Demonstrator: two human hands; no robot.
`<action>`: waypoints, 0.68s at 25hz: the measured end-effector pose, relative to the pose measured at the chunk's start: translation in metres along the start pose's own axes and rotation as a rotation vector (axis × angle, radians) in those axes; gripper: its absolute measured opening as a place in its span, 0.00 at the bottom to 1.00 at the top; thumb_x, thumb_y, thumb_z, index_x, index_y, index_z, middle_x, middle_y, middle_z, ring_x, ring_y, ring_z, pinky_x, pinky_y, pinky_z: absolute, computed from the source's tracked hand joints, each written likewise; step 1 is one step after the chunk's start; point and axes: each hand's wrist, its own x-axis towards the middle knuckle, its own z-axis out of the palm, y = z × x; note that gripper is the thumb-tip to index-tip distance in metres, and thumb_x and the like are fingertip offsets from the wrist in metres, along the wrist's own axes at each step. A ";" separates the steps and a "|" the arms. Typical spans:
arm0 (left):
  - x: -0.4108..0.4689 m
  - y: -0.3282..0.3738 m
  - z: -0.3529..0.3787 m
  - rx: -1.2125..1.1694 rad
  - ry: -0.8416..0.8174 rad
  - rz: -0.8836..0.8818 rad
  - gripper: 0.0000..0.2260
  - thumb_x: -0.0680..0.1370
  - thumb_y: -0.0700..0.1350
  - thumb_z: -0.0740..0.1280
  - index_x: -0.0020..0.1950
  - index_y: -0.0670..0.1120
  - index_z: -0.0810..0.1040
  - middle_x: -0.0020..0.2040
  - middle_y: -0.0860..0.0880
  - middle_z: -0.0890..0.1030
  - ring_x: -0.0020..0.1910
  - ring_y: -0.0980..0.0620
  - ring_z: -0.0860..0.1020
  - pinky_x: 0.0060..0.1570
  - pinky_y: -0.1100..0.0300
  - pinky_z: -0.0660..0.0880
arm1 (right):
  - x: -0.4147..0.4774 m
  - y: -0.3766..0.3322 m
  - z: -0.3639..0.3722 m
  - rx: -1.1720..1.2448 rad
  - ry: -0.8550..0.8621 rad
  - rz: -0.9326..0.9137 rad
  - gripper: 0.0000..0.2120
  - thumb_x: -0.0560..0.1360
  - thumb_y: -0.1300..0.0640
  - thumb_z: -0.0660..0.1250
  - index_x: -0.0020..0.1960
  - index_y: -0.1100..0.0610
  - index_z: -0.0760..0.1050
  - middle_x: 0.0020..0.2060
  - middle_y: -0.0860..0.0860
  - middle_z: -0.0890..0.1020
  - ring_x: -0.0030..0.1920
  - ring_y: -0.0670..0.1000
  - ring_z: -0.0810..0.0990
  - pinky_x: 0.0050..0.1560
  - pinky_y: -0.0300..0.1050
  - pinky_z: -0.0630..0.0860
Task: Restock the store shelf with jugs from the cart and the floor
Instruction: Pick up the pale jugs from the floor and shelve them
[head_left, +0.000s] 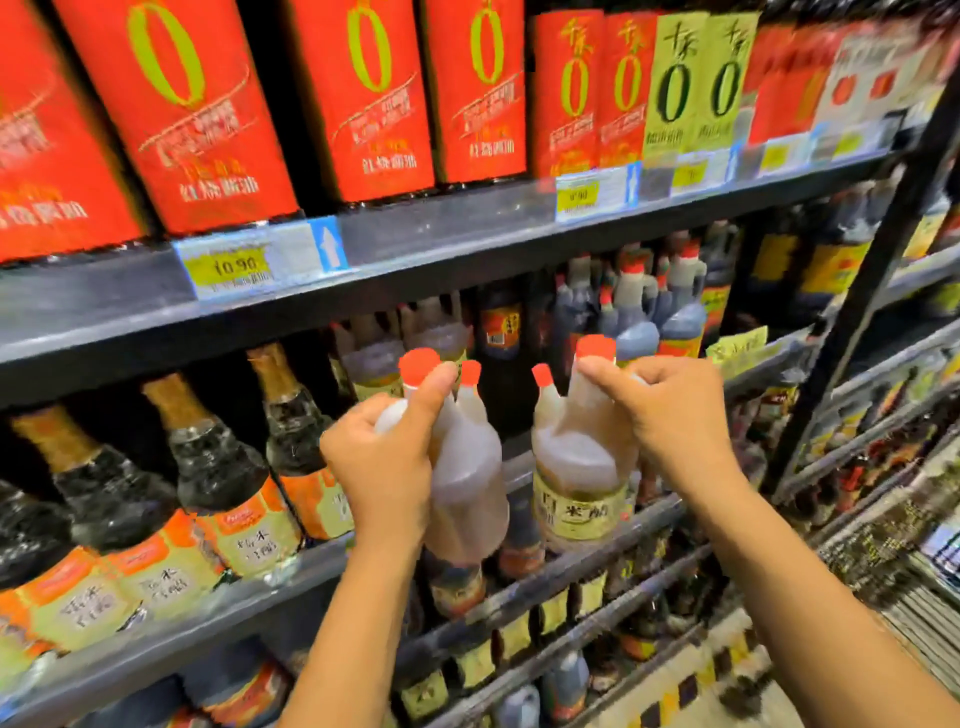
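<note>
A: Left hand (384, 467)?
B: Curled round the handle of the left jug (467, 499), thumb laid up along the neck, just under the red cap.
A: Right hand (670, 415)?
B: Gripping the right jug (576, 467) much the same way, fingers wrapped round the handle, thumb up by the cap.
A: Where, the pair?
B: Held up side by side, a little apart, in front of the middle shelf (306, 571), facing a gap in the row.
A: Left jug?
B: Tilted slightly, clear of the rim.
A: Right jug?
B: Upright, base low by the rim; touching or not, impossible to tell.
A: Inside?
B: Pale brownish liquid in cloudy plastic. Yellow label on the right jug.
A: Around the gap?
B: Dark bottles (218, 467) to the left, with gold-foiled necks and orange labels. Pale jugs (374, 358) further back, dark jugs (634, 312) off to the right.
A: Above?
B: Red-wrapped bottles (182, 104) along the top shelf (441, 223), with a price tag (234, 267) on its edge.
</note>
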 end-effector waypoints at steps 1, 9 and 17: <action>0.006 -0.004 0.008 0.004 0.030 0.039 0.27 0.59 0.54 0.80 0.18 0.50 0.62 0.20 0.56 0.59 0.24 0.60 0.56 0.25 0.64 0.58 | 0.014 0.003 0.005 0.025 -0.002 -0.024 0.30 0.61 0.35 0.68 0.22 0.55 0.56 0.20 0.46 0.56 0.26 0.45 0.54 0.26 0.38 0.54; 0.031 -0.026 0.049 0.162 0.295 0.251 0.28 0.62 0.59 0.75 0.24 0.49 0.57 0.22 0.55 0.57 0.27 0.57 0.56 0.26 0.64 0.58 | 0.087 0.032 0.042 0.181 -0.086 -0.121 0.39 0.64 0.33 0.66 0.25 0.70 0.60 0.23 0.56 0.61 0.28 0.48 0.58 0.29 0.47 0.58; 0.047 -0.062 0.059 0.371 0.501 0.209 0.28 0.64 0.55 0.77 0.22 0.48 0.58 0.21 0.55 0.58 0.25 0.56 0.56 0.26 0.63 0.59 | 0.103 0.053 0.075 0.352 -0.039 -0.078 0.29 0.62 0.36 0.69 0.23 0.54 0.56 0.22 0.48 0.57 0.26 0.44 0.56 0.25 0.38 0.55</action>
